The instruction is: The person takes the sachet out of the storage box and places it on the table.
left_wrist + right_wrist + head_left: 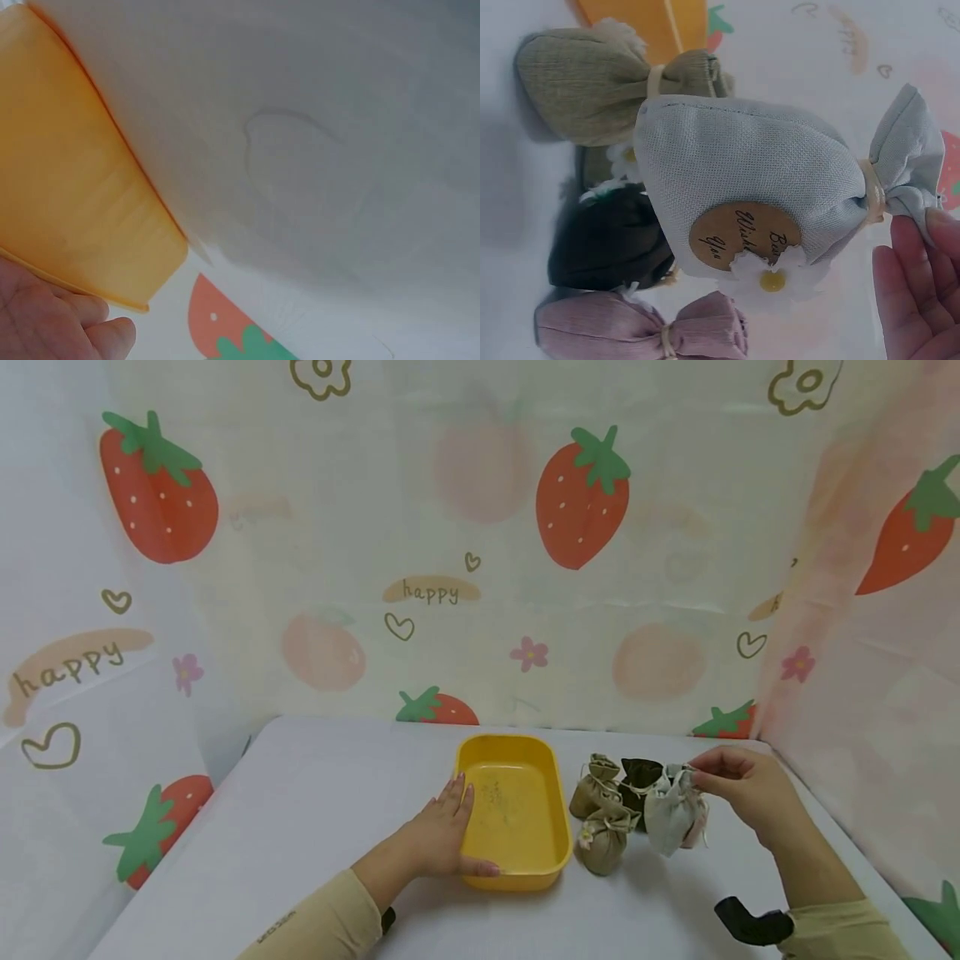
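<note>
A light grey drawstring pouch (667,814) hangs from my right hand (738,785), which pinches its gathered top. In the right wrist view, the grey pouch (750,172) carries a round brown tag and a white daisy. My left hand (442,831) rests along the left rim of a yellow plastic tray (517,793), thumb over the near edge and fingers extended. The left wrist view shows the tray's outer wall (82,165) beside the fingers (82,315). Apart from a few marks on its bottom, the tray holds nothing visible.
Right of the tray stand two olive-brown pouches (606,839), a dark pouch (637,777) and a pink pouch (637,326), partly hidden in the head view by the grey one. A white table (337,793) lies beneath, with a strawberry-print curtain (360,527) behind.
</note>
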Motion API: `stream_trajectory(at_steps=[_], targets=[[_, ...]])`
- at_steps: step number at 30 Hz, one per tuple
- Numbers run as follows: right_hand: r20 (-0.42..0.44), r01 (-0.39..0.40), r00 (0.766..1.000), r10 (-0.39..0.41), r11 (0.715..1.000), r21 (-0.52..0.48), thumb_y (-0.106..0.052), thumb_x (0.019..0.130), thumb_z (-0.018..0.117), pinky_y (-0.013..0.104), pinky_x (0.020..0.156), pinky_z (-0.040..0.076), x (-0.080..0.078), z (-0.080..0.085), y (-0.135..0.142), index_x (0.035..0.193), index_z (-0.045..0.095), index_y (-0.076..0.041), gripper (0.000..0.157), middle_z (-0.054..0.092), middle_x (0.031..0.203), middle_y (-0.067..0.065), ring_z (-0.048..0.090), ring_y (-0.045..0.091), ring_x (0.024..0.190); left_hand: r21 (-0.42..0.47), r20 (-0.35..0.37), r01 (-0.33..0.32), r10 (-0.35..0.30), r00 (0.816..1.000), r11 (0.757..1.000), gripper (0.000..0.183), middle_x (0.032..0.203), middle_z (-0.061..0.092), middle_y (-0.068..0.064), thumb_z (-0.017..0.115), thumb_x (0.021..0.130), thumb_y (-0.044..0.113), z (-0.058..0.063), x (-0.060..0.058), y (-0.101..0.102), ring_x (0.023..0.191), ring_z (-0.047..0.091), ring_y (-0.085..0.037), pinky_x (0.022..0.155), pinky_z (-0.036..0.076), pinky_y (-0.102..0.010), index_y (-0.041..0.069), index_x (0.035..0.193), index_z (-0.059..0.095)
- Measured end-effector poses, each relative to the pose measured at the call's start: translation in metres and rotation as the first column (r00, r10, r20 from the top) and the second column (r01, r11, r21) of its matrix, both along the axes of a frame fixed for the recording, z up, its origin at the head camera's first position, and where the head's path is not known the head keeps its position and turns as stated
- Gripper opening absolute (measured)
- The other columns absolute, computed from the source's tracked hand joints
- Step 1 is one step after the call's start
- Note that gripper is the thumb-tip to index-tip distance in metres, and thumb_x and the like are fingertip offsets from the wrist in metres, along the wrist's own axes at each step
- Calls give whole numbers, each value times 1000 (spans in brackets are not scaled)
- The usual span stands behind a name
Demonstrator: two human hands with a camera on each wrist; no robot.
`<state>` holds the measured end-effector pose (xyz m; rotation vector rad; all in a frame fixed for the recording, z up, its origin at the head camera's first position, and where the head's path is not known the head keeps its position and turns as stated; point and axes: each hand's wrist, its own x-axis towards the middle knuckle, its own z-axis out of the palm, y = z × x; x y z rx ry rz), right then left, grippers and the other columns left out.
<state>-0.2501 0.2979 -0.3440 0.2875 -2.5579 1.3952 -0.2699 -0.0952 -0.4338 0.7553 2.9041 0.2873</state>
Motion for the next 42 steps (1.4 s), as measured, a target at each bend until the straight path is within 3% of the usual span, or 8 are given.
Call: stream_trajectory(at_steps=[8,18,26,42], targets=[[42,43,998,-46,997,63,-17,84,67,20,69,46,-4,-14,-2,98,65,4,25,68,83,2,59,2,75,-2,-3,-2,2,1000,1000,124,151,-3,-19,41,63,86,0,-1,0,139,2,-30,108,19,-46,0,146,7],[109,33,993,-35,999,22,-14,83,67,23,68,49,-11,-40,-6,99,64,5,25,65,100,7,57,1,78,-11,-17,2,-2,1000,1000,125,151,-3,-19,37,62,88,0,-1,0,139,2,-30,108,20,-46,0,146,7],[215,33,976,-38,999,27,-10,84,65,28,67,50,-17,-60,-9,101,62,6,23,64,91,7,58,7,76,0,-8,-4,4,1000,1000,126,151,-3,-19,38,61,88,0,0,0,139,2,-30,108,20,-46,0,146,8],[227,49,972,-53,999,24,-10,84,65,28,67,50,-19,-63,-9,100,62,6,22,64,92,7,59,8,76,-2,-14,-2,2,1000,1000,125,151,-2,-20,38,62,88,0,0,1,139,3,-31,108,20,-47,0,146,7]])
